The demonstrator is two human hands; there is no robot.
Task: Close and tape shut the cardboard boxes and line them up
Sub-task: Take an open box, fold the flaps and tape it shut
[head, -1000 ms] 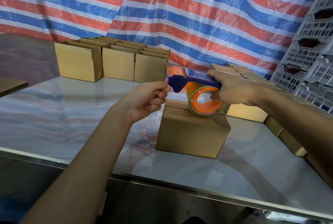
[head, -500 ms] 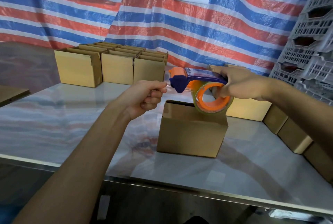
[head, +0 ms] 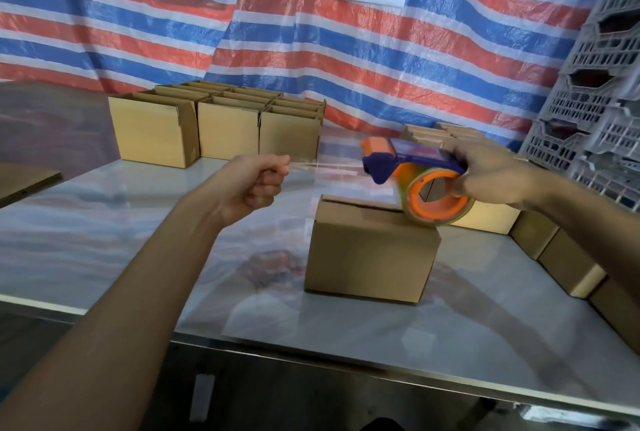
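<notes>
A closed cardboard box [head: 370,254] stands in the middle of the table. Just above its back right corner my right hand [head: 491,176] grips a blue and orange tape dispenser [head: 412,171] with an orange-cored roll. My left hand [head: 258,183], to the left of the box and above the table, pinches the free end of the clear tape [head: 329,165]. The tape strip is stretched taut between my left hand and the dispenser, above the box's left side.
Open cardboard boxes [head: 221,125] stand in rows at the back left. More boxes [head: 568,261] line the right side and sit behind the dispenser. Grey plastic crates [head: 602,94] are stacked at the right. A striped tarp hangs behind the glossy table [head: 104,229].
My left hand has moved left, away from the dispenser, drawing out a longer strip of tape. The dispenser has stayed above the box's back right corner.
</notes>
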